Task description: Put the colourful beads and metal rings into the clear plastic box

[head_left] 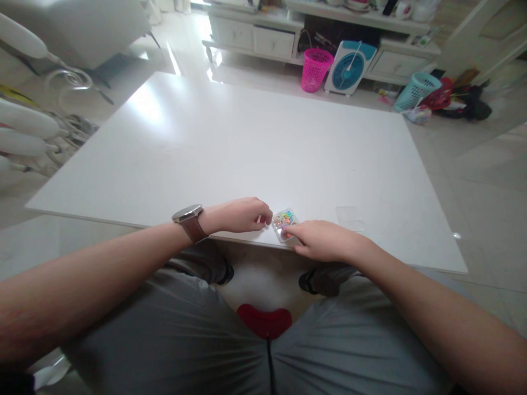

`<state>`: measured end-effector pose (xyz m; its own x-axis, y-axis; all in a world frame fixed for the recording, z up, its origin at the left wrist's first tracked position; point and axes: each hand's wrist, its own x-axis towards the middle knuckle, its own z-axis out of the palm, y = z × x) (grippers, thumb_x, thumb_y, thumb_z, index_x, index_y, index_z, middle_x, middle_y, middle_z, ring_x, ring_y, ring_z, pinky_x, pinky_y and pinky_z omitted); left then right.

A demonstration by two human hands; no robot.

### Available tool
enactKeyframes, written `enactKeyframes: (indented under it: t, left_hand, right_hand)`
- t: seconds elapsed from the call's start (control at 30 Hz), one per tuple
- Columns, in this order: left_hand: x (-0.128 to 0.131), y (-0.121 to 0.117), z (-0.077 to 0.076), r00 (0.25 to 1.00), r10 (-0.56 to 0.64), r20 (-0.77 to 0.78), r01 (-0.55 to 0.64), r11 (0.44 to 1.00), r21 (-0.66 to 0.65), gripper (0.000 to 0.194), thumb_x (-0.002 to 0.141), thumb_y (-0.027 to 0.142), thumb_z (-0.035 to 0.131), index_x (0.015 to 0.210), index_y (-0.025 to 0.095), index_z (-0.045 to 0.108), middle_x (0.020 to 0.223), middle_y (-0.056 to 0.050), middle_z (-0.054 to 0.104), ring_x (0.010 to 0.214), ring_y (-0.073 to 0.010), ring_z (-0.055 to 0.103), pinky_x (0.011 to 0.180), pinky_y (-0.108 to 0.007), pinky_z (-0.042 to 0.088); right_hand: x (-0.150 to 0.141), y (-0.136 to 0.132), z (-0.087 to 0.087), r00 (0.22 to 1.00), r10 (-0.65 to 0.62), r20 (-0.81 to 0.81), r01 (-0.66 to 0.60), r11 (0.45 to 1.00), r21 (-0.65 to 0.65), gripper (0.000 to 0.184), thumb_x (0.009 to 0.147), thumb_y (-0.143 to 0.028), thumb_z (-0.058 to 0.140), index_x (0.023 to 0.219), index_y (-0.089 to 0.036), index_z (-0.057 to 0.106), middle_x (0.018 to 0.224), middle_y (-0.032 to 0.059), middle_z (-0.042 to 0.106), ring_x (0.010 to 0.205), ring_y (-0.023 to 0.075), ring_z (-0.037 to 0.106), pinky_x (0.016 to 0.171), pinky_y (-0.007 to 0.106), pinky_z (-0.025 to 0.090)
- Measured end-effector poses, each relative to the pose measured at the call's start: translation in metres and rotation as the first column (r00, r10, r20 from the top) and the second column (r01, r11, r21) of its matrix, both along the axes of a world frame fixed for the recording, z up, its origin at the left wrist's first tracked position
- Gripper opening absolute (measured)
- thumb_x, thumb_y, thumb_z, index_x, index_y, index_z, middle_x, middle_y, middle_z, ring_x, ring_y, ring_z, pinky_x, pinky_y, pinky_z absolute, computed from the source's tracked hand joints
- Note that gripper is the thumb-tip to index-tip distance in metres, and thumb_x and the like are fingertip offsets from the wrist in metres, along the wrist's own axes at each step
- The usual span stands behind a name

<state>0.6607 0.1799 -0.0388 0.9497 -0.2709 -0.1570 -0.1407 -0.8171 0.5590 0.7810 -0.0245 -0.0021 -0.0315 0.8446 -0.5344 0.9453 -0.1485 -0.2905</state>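
A small clear compartment box point(281, 212) holds colourful beads near the table's front edge. Just left of it, my left hand point(252, 214) rests with its fingers curled inward; what they hold, if anything, is too small to make out. My right hand point(323, 240) reaches in from the right, with its index finger stretched into the front compartment among purple and orange beads and its thumb apart below. Part of the box is hidden under that hand. A flat clear lid point(349, 217) lies on the table to the right.
The white table point(263, 142) has its front edge close to my legs. On the floor behind it stand a pink basket point(315, 71), a blue and white fan point(349, 67) and a light blue basket point(416, 90). A white cabinet point(272, 41) is at the back.
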Motion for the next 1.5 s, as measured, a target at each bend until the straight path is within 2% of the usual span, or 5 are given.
enactKeyframes:
  t: [0.57, 0.7, 0.87, 1.27, 1.5]
  left_hand:
    - [-0.0006, -0.0023, 0.0022, 1.000, -0.005, -0.011, 0.005, 1.000, 0.006, 0.022, 0.081, 0.011, 0.056, 0.092, 0.018, 0.074, 0.084, -0.002, 0.072, 0.072, -0.0120, 0.062, 0.069, -0.023, 0.045]
    - [-0.0012, -0.0034, 0.0061, 1.000, -0.010, -0.007, 0.010, 1.000, -0.009, 0.029, 0.083, 0.012, 0.057, 0.106, 0.018, 0.073, 0.088, -0.003, 0.072, 0.074, -0.0124, 0.063, 0.070, -0.023, 0.046]
    - [-0.0017, -0.0040, 0.0077, 0.997, -0.078, 0.001, 0.078, 0.996, -0.034, 0.041, 0.084, 0.011, 0.058, 0.121, 0.024, 0.070, 0.095, -0.004, 0.071, 0.077, -0.0120, 0.063, 0.074, -0.022, 0.046]
    - [-0.0019, -0.0032, 0.0037, 0.997, -0.066, -0.043, 0.066, 0.998, 0.002, 0.041, 0.085, 0.013, 0.058, 0.121, 0.027, 0.072, 0.091, -0.003, 0.071, 0.077, -0.0128, 0.063, 0.075, -0.022, 0.047]
    - [-0.0021, -0.0037, 0.0018, 0.998, -0.059, -0.034, 0.060, 0.998, 0.006, 0.041, 0.083, 0.012, 0.058, 0.118, 0.027, 0.073, 0.088, -0.002, 0.071, 0.075, -0.0127, 0.062, 0.076, -0.023, 0.046]
  right_hand:
    - [-0.0021, 0.0007, 0.0019, 1.000, 0.003, -0.018, -0.004, 1.000, -0.027, 0.040, 0.091, -0.027, 0.051, 0.130, -0.022, 0.060, 0.117, 0.0116, 0.072, 0.098, 0.0267, 0.069, 0.075, 0.032, 0.047]
    - [-0.0024, 0.0006, 0.0015, 1.000, 0.005, -0.025, -0.006, 0.999, -0.034, 0.036, 0.089, -0.027, 0.052, 0.123, -0.020, 0.062, 0.116, 0.0122, 0.071, 0.097, 0.0259, 0.069, 0.075, 0.031, 0.047]
    - [-0.0017, 0.0001, 0.0007, 0.999, 0.019, -0.035, -0.020, 1.000, -0.024, 0.032, 0.089, -0.026, 0.051, 0.119, -0.020, 0.062, 0.115, 0.0127, 0.071, 0.097, 0.0251, 0.068, 0.075, 0.031, 0.047]
    - [-0.0009, -0.0004, -0.0005, 0.998, 0.017, -0.058, -0.018, 1.000, -0.003, 0.034, 0.088, -0.027, 0.051, 0.120, -0.021, 0.063, 0.116, 0.0120, 0.071, 0.097, 0.0252, 0.068, 0.075, 0.031, 0.045]
    - [-0.0013, 0.0005, 0.0018, 0.999, 0.019, -0.041, -0.019, 1.000, -0.002, 0.033, 0.089, -0.028, 0.052, 0.119, -0.020, 0.064, 0.113, 0.0129, 0.072, 0.090, 0.0245, 0.068, 0.070, 0.031, 0.044]
